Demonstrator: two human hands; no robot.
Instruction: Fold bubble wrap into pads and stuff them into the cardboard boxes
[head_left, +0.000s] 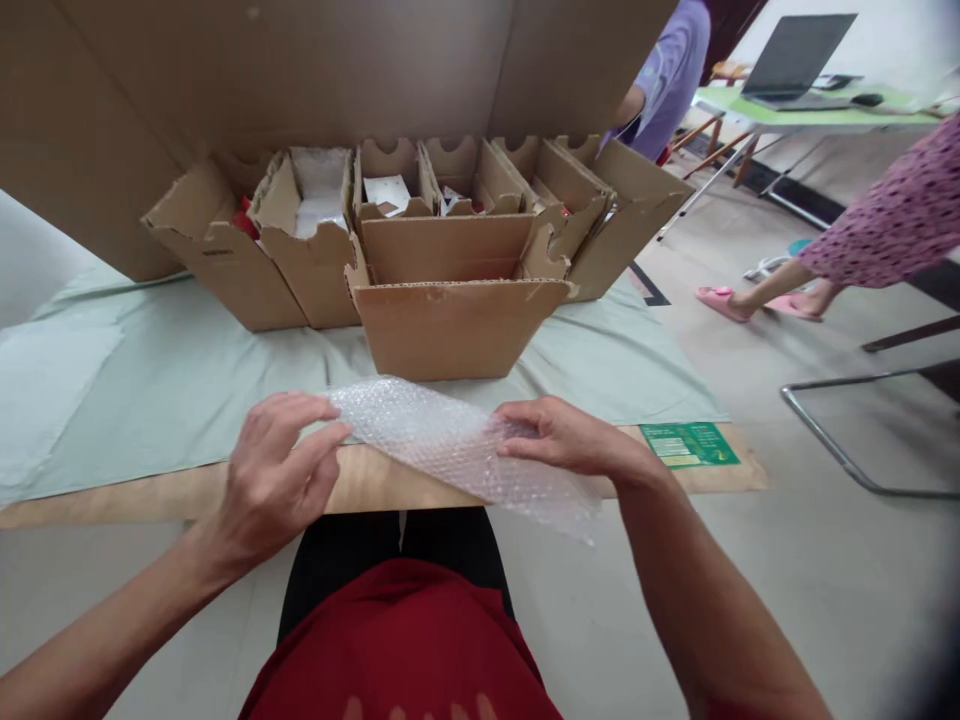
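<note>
A piece of clear bubble wrap (427, 425) stretches between my two hands above the table's front edge. My left hand (285, 465) pinches its left end between thumb and fingers. On the right, my right hand (551, 432) grips the sheet near its other end, and a loose corner hangs past the edge. Just beyond the wrap stands an open cardboard bin (457, 330); its bottom is hidden from me. Behind it, a row of cardboard bins holds several things: a bubble-wrapped bundle (319, 205), a white box or card (388, 193) and something red (246, 220).
A large cardboard panel (337, 70) rises behind the bins. Pale green cloth (187, 370) covers the wooden table, with a green label (690, 444) at its right front. Two people are nearby at the right, beside a table with a laptop (795, 65). A metal chair frame (840, 455) stands there too.
</note>
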